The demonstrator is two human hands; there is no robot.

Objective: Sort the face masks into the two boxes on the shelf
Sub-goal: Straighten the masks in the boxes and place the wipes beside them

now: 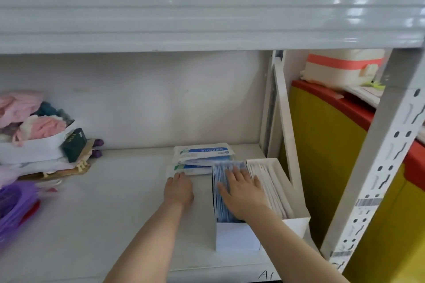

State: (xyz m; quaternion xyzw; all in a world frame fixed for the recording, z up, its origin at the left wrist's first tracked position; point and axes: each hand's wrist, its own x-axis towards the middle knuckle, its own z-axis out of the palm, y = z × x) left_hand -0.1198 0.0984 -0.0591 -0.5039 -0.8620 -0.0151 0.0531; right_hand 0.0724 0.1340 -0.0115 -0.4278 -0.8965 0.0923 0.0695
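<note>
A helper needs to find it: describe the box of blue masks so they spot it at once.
Go to the right end of the white shelf, where two white boxes stand side by side. It is the left box, under the right hand. It holds blue packets; the right box holds white packets.

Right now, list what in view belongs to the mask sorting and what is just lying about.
Job: stack of white-and-blue packed face masks; white cardboard box of blue masks; white cardboard box of white masks.
Lying about: white tray of pink fabric pieces; dark green small carton; purple plastic items; yellow bin with red lid.
</note>
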